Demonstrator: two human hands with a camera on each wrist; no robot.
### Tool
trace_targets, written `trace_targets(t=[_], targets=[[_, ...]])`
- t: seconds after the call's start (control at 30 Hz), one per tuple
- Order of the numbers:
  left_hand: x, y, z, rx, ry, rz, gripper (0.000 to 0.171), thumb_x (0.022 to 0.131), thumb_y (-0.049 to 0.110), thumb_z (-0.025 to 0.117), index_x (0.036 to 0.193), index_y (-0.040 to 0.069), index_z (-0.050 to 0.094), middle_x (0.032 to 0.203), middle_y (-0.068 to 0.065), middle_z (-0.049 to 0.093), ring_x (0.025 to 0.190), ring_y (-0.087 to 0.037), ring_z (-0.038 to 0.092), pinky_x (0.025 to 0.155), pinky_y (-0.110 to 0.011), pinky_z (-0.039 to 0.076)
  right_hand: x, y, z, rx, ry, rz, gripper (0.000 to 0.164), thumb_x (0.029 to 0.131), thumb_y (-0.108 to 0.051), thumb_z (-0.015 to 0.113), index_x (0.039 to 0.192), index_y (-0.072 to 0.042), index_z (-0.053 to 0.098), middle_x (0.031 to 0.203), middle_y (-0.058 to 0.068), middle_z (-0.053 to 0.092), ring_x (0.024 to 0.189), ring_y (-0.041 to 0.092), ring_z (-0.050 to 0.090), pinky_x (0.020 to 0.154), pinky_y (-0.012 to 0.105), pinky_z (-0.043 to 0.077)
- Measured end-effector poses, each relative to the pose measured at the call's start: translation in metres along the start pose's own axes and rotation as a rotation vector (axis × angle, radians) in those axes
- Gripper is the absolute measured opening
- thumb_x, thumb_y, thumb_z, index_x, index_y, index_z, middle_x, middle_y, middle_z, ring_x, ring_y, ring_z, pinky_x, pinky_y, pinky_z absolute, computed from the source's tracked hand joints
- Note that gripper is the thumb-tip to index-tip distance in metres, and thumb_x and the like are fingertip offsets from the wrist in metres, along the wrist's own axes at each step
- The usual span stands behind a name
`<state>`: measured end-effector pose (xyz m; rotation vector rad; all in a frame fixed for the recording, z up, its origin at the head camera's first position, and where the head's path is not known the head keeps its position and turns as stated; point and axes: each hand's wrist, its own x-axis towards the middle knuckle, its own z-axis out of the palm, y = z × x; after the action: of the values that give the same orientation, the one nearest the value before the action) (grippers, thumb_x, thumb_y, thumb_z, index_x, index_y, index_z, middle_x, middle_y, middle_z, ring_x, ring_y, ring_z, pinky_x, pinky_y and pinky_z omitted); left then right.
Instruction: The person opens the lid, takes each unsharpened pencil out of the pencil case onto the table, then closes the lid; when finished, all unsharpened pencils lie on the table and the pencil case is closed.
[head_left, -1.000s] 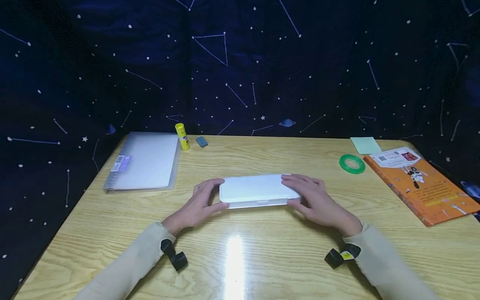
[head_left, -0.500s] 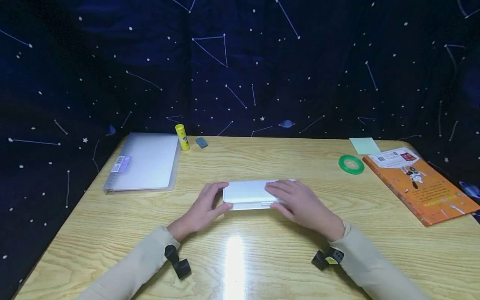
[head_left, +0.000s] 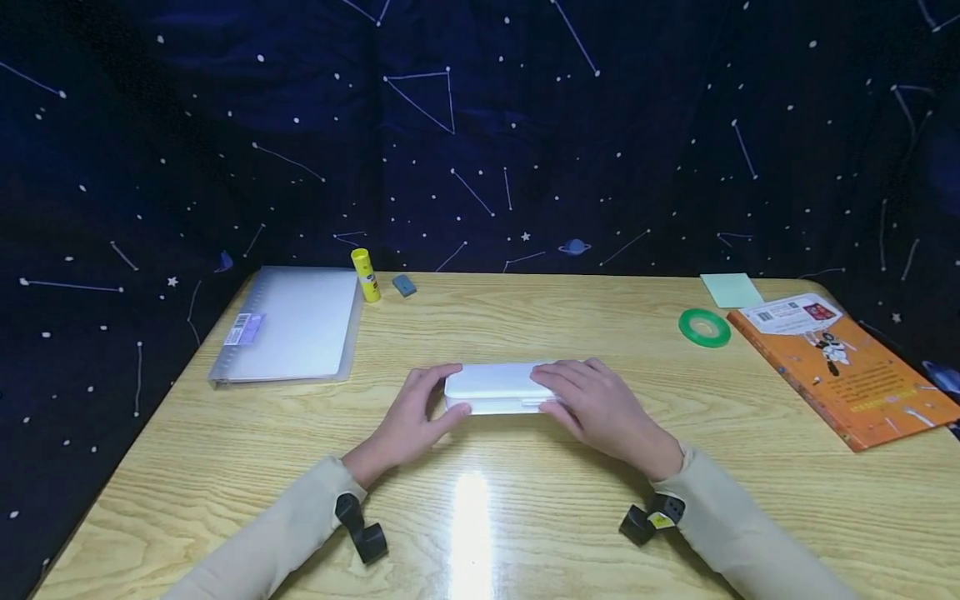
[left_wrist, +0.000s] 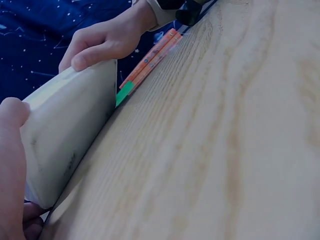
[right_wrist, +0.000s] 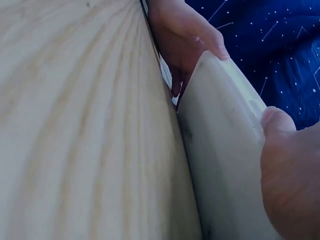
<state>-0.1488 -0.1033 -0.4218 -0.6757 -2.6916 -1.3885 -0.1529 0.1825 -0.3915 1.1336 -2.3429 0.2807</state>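
A white, closed pencil case (head_left: 498,381) lies lengthwise between both hands at the middle of the table, its latch facing the person. My left hand (head_left: 408,421) grips the left end, thumb at the front corner and fingers at the back. The right hand (head_left: 603,408) holds the right part, with fingers over the lid and thumb on the front side beside the latch. That hand hides the case's right end. In the left wrist view the case's pale face (left_wrist: 75,125) shows dark smudges; the right wrist view shows this face (right_wrist: 225,145) beside the wooden tabletop.
On the left lie a clear ring binder (head_left: 288,329), a yellow glue stick (head_left: 365,275) and a blue eraser (head_left: 404,286). Green tape (head_left: 686,329), a pale green paper pad (head_left: 731,291) and an orange book (head_left: 840,367) lie right. A dark starry cloth (head_left: 480,150) hangs behind.
My right hand has moved left along the case, off its right end toward the latch. The left hand and the case's left end have shifted slightly right; the case sits a little nearer.
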Motion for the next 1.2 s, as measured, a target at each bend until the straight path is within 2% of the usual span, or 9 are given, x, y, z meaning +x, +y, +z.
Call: trace_targets(t=[0.2, 0.43, 0.67, 0.97, 1.2], targets=[[0.0007, -0.0003, -0.0015, -0.048, 0.010, -0.033, 0.053, 0.091, 0.029, 0.065, 0.138, 0.011, 0.049, 0.133, -0.014, 0.048, 0.120, -0.028, 0.043, 0.104, -0.049, 0.037, 0.0065, -0.0001, -0.0010, -0.004, -0.008, 0.016, 0.060, 0.103, -0.048, 0.026, 0.117, -0.006, 0.065, 0.108, 0.008, 0.071, 0.096, 0.024, 0.067, 0.076, 0.041, 0.053], [0.0027, -0.0011, -0.0012, -0.120, -0.008, -0.071, 0.052, 0.092, 0.027, 0.064, 0.138, 0.009, 0.048, 0.132, -0.016, 0.044, 0.122, -0.028, 0.040, 0.107, -0.048, 0.035, 0.0084, -0.0013, -0.0025, 0.011, -0.019, 0.042, 0.062, 0.102, -0.050, 0.026, 0.116, -0.006, 0.067, 0.108, 0.008, 0.071, 0.095, 0.024, 0.068, 0.075, 0.041, 0.053], [0.0022, 0.0003, -0.0009, -0.153, -0.018, -0.049, 0.053, 0.094, 0.022, 0.062, 0.141, 0.004, 0.045, 0.132, -0.020, 0.040, 0.122, -0.031, 0.037, 0.107, -0.050, 0.034, 0.0080, -0.0032, -0.0016, -0.009, 0.002, 0.028, 0.061, 0.103, -0.049, 0.026, 0.115, -0.006, 0.066, 0.106, 0.008, 0.071, 0.094, 0.024, 0.068, 0.073, 0.041, 0.052], [0.0019, -0.0008, -0.0016, -0.193, -0.054, -0.078, 0.054, 0.094, 0.019, 0.061, 0.143, 0.005, 0.043, 0.133, -0.021, 0.037, 0.122, -0.030, 0.037, 0.110, -0.047, 0.033, 0.0061, -0.0046, 0.0004, -0.024, 0.035, 0.006, 0.057, 0.103, -0.046, 0.028, 0.114, -0.005, 0.066, 0.105, 0.008, 0.071, 0.092, 0.024, 0.068, 0.073, 0.040, 0.052], [0.0035, -0.0045, 0.0006, -0.241, -0.043, -0.064, 0.055, 0.094, 0.016, 0.062, 0.143, 0.001, 0.041, 0.130, -0.022, 0.035, 0.122, -0.031, 0.037, 0.111, -0.047, 0.033, 0.0058, -0.0048, 0.0011, -0.038, 0.055, -0.014, 0.058, 0.104, -0.046, 0.026, 0.113, -0.005, 0.067, 0.104, 0.008, 0.072, 0.091, 0.024, 0.068, 0.073, 0.040, 0.053]])
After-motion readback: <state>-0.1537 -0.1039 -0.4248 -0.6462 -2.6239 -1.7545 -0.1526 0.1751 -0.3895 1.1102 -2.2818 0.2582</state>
